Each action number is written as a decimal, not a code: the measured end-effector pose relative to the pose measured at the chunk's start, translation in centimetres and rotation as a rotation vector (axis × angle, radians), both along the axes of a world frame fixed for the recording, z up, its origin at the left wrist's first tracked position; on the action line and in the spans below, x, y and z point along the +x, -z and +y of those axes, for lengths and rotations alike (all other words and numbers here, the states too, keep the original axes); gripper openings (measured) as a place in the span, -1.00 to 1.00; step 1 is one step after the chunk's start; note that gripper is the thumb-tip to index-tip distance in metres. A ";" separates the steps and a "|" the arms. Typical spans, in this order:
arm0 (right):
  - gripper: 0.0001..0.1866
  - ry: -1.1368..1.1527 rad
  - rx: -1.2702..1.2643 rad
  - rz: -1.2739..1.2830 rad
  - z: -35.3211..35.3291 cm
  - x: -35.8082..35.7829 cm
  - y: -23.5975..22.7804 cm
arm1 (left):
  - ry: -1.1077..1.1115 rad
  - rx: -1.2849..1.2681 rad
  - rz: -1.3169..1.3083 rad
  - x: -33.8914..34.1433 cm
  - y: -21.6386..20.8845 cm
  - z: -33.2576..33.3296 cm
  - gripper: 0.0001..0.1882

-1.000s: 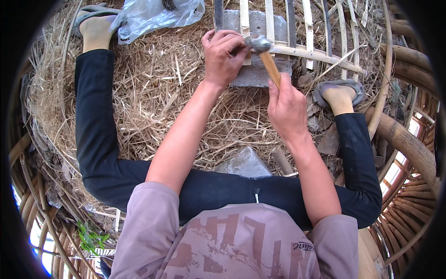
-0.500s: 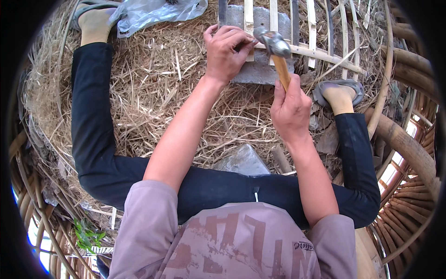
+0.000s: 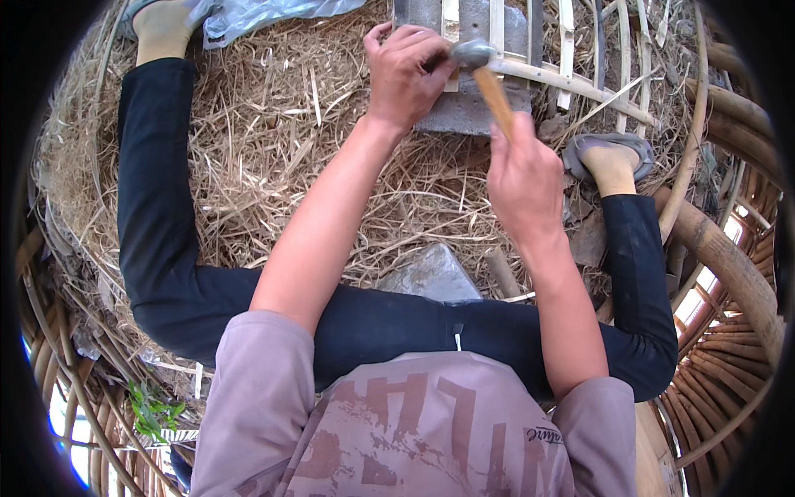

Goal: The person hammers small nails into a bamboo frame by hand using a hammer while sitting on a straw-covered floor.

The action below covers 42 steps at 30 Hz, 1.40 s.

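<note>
My right hand (image 3: 527, 186) is closed round the wooden handle of a hammer (image 3: 494, 95). The hammer's metal head, slightly blurred, hovers right beside the fingertips of my left hand (image 3: 406, 76). The left fingers are bent and pinched at the end of a light bamboo cross strip (image 3: 571, 84); what sits between them is hidden. Several upright bamboo slats (image 3: 566, 50), some pale and some dark, meet that cross strip as a lattice. Under the slats lies a flat grey concrete block (image 3: 460, 116).
Dry straw and bamboo shavings (image 3: 273, 166) cover the ground. Another grey block (image 3: 435, 273) lies by my lap, with a short wooden stub (image 3: 501, 273) beside it. A clear plastic bag (image 3: 273, 18) is at the top left. Bent bamboo poles (image 3: 720, 248) curve along the right.
The hammer head has shifted slightly up and left, closer to my left fingertips, while the right hand turned a little. My left hand stays at the strip. The whole view has moved slightly.
</note>
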State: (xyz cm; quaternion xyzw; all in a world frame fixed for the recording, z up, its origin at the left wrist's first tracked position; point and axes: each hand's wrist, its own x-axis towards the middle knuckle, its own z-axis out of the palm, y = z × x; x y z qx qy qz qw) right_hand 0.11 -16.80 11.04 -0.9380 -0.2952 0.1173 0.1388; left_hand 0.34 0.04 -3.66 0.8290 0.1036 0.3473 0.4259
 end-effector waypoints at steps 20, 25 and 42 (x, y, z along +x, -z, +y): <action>-0.87 -0.008 0.044 -0.010 -0.2 -0.2 0.5 | -0.005 -0.003 0.003 -0.2 0.1 0.1 -0.86; -0.84 -0.017 0.258 -0.105 -0.7 -0.5 0.6 | 0.023 0.004 0.023 0.0 -0.3 0.0 -0.85; -0.83 0.027 0.234 -0.058 -0.2 0.0 -0.2 | 0.040 -0.067 0.054 -0.2 -2.8 -0.2 -0.90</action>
